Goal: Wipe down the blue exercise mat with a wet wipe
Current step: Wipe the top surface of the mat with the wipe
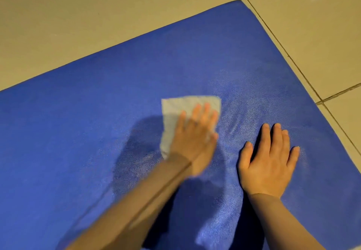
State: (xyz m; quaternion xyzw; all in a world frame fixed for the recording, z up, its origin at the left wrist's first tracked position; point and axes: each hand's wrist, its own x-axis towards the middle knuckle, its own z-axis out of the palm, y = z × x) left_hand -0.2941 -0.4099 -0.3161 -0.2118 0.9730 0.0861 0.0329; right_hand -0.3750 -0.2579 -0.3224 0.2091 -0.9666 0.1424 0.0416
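The blue exercise mat lies flat on the floor and fills most of the view, its far corner at the upper right. A white wet wipe is spread on the mat near the middle. My left hand lies flat on the wipe with straight fingers, pressing it against the mat; the hand is motion-blurred. My right hand rests palm down on the bare mat to the right of the wipe, fingers spread and holding nothing. A paler, damp-looking sheen shows on the mat around and above my right hand.
Beige floor tiles with dark grout lines surround the mat at the top and right. The mat's right edge runs diagonally close to my right hand.
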